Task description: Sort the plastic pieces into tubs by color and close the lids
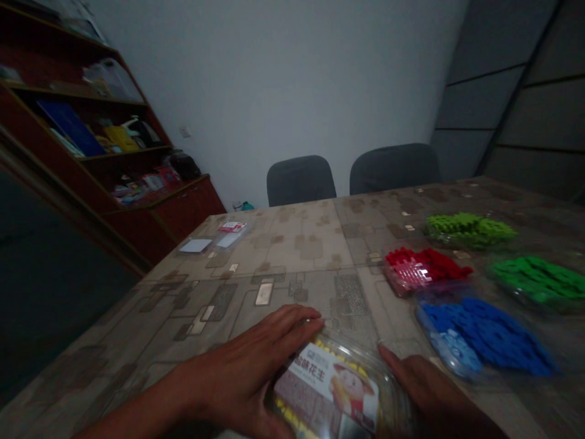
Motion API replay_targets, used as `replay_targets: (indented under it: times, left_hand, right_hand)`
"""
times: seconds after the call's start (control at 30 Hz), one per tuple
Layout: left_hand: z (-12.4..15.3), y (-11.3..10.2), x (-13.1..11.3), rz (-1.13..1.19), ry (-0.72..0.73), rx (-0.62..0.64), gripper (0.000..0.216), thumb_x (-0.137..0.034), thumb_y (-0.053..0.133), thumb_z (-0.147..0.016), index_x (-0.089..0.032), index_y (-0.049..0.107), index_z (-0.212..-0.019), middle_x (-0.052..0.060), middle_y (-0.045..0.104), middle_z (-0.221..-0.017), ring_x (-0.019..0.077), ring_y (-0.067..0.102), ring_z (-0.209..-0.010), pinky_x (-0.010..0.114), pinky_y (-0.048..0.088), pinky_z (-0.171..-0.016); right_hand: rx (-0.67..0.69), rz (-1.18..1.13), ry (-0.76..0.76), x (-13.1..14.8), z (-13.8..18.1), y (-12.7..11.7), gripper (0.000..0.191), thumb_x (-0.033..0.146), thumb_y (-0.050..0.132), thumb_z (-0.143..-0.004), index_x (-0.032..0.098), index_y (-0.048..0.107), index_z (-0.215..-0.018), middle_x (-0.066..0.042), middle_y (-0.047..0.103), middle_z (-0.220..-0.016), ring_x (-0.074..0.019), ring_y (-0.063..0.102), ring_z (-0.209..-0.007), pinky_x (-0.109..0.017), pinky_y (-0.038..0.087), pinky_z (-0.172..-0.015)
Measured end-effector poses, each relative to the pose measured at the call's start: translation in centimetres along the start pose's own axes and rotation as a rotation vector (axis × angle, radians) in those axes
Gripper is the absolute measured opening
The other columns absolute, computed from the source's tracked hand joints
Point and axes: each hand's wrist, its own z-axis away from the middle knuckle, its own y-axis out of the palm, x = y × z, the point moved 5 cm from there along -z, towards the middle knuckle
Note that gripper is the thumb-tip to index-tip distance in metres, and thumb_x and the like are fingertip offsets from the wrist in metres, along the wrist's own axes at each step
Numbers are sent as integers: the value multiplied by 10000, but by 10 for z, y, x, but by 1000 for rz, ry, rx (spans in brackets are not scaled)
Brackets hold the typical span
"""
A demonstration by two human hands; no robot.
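Your left hand (247, 373) is spreading over the left side of a clear plastic box (340, 393), its fingers reaching the far-left corner and its thumb bending along the near-left edge, gripping it. Your right hand (427, 384) is touching the box's right side, one digit extending along the rim; how far the rest is closing, I cannot tell. The box is sitting between your hands, showing a printed label (329, 378) and yellow pieces (295, 421). Beyond your right hand, blue pieces (498, 335), red pieces (429, 266), green pieces (539, 278) and lime pieces (470, 230) are lying in clear containers on the patterned counter (301, 247).
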Motion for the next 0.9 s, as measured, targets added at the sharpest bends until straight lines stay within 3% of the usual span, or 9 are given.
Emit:
replay_targets:
  times: [0.13, 0.3, 0.5, 0.7, 0.9]
  left_hand:
    - [8, 13, -6, 9, -40, -62, 1163, -605, 765, -662, -375, 16, -1522, 121, 295, -1551, 408, 284, -1403, 592, 340, -1096]
    - [17, 20, -18, -40, -157, -169, 1070, -493, 740, -751, -393, 5, -1522, 94, 287, -1563, 391, 306, -1399, 565, 370, -1098]
    - [28, 18, -20, -60, -192, -57, 948, -477, 638, -859, -365, -23, -1529, 68, 133, -1622, 396, 256, -1424, 610, 283, -1116]
    - [38, 19, -20, -58, -224, 16, 1016, -570, 651, -814, -383, -56, -1519, 66, 83, -1626, 390, 212, -1435, 586, 279, -1116]
    - [38, 24, -15, -29, -230, -3, 1050, -560, 677, -799, -396, -75, -1512, 64, 79, -1628, 389, 190, -1440, 584, 297, -1113]
  right_hand:
    - [36, -7, -98, -4, -7, -3, 572, 219, 610, -764, 113, 551, -1322, -101, 720, -990, -214, 705, -877, -272, 593, -758]
    - [-38, 45, -31, 7, -13, -10, 561, 228, 582, -809, 75, 525, -1345, -196, 638, -1271, -313, 619, -1145, -415, 553, -910]
    - [-35, 102, -50, 15, -12, 3, 527, 39, 482, -789, 95, 556, -1309, -190, 616, -1311, -303, 606, -1174, -446, 550, -920]
    - [12, 123, -155, 9, -14, 9, 796, -28, 458, -743, 131, 273, -1501, -191, 562, -1373, -306, 579, -1207, -450, 560, -910]
    - [67, 170, -194, 15, -21, 1, 599, -16, 457, -759, 79, 476, -1350, -206, 605, -1318, -315, 596, -1181, -471, 555, -912]
